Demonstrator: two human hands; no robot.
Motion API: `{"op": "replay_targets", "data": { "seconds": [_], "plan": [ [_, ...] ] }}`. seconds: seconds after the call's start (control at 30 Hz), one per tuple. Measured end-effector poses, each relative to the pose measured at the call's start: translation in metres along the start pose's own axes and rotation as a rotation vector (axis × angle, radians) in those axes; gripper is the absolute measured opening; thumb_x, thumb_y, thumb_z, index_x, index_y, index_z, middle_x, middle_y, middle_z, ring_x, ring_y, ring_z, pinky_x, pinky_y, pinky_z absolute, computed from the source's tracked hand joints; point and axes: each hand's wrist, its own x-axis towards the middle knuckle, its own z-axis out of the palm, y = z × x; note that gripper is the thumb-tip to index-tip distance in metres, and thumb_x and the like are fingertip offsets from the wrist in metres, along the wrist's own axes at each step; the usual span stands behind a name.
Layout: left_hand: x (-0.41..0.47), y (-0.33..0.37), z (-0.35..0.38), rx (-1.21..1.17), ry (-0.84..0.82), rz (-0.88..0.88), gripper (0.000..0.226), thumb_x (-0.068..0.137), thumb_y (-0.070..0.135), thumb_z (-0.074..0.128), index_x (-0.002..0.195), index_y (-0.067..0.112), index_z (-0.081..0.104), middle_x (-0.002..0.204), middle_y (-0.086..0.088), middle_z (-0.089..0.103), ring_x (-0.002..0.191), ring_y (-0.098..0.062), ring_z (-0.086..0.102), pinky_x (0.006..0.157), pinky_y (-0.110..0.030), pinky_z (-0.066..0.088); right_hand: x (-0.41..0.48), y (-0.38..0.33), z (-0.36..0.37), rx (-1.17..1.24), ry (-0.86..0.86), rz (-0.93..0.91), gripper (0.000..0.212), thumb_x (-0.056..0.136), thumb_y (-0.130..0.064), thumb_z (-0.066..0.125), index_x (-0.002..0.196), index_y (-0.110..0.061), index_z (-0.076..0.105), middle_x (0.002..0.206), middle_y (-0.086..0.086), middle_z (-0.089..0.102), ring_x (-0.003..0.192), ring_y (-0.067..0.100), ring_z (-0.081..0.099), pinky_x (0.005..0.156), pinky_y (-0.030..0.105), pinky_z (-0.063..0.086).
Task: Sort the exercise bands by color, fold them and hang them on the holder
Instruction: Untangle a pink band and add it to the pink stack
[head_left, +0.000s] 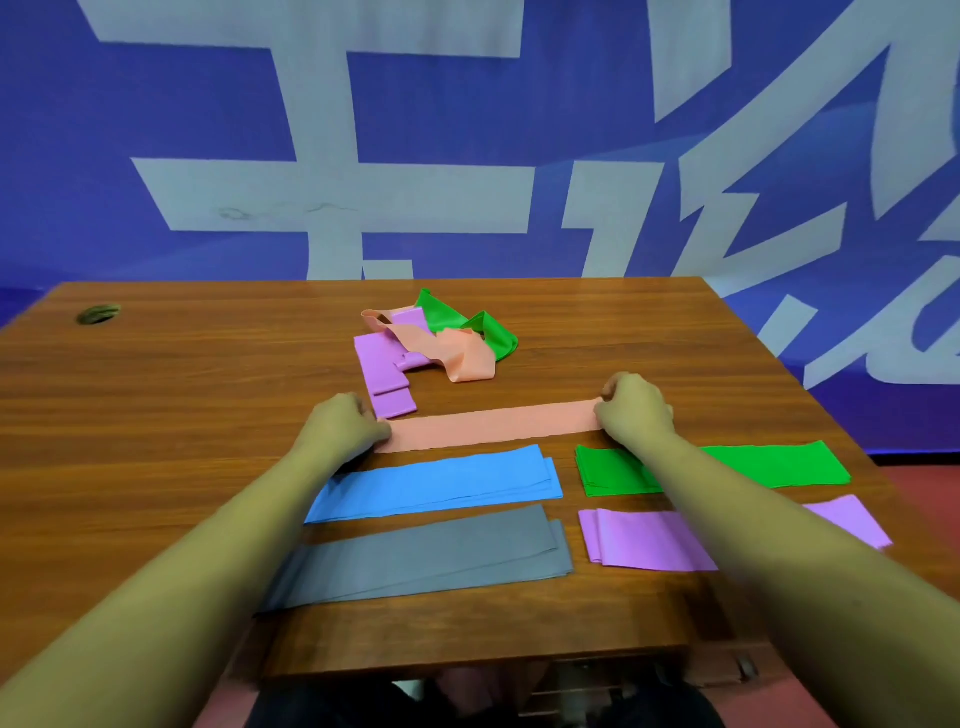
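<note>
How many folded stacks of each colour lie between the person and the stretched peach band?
Blue stack: 1
Grey stack: 1
Green stack: 1
Purple stack: 1
Total: 4

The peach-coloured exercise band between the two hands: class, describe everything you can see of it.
The peach-coloured exercise band is a long, flat strip of thin, matt, rubbery-looking material. It lies flat on the brown wooden table, running left to right, its right end slightly farther away. The left hand grips its left end and the right hand its right end, fingers curled. It lies just beyond the folded blue band.
</note>
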Motion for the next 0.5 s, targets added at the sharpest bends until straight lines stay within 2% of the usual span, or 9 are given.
{"op": "replay_targets", "data": {
  "seconds": [0.1,0.17,0.3,0.37,0.5],
  "plan": [
    [0.001,0.002,-0.001,-0.039,0.011,-0.008,0.021,0.080,0.031,0.065,0.077,0.013,0.056,0.080,-0.008,0.063,0.069,-0.020,0.054,0.055,-0.030,0.038,-0.005,-0.009,0.003,-0.103,0.071,-0.080,0.033,0.084,-0.017,0.056,0.116,-0.013,0.059,0.122,0.016,0.056,0.118,0.037,0.048,0.099,0.044,0.040],
    [0.002,0.001,-0.002,-0.068,0.073,0.005,0.023,0.085,0.034,0.058,0.080,0.012,0.057,0.081,-0.008,0.061,0.073,-0.023,0.055,0.056,-0.031,0.036,-0.008,-0.022,0.006,-0.086,0.090,-0.167,0.037,0.083,-0.019,0.058,0.119,-0.012,0.058,0.121,0.016,0.054,0.117,0.037,0.048,0.100,0.044,0.042],
    [0.011,0.001,-0.001,-0.082,0.248,0.223,0.009,0.085,0.019,0.059,0.084,0.010,0.058,0.085,-0.005,0.057,0.088,-0.026,0.054,0.067,-0.032,0.035,-0.012,-0.062,0.015,0.109,-0.024,-0.315,0.036,0.085,-0.020,0.062,0.120,-0.012,0.061,0.119,0.010,0.057,0.107,0.027,0.057,0.094,0.039,0.049],
    [0.020,0.005,0.003,-0.046,0.258,0.343,0.005,0.085,0.017,0.060,0.087,0.012,0.060,0.092,-0.005,0.055,0.095,-0.025,0.051,0.075,-0.032,0.038,-0.009,-0.082,0.023,0.169,-0.039,-0.325,0.031,0.085,-0.021,0.063,0.114,-0.011,0.063,0.112,0.008,0.063,0.103,0.025,0.059,0.090,0.038,0.051],
    [0.039,0.017,0.015,0.040,0.201,0.511,0.020,0.085,0.017,0.062,0.104,0.013,0.065,0.109,-0.008,0.056,0.105,-0.025,0.052,0.094,-0.038,0.042,0.004,-0.112,0.040,0.200,-0.089,-0.247,0.030,0.086,-0.027,0.066,0.105,-0.003,0.065,0.098,0.010,0.064,0.091,0.026,0.059,0.071,0.034,0.048]
  ]
}}
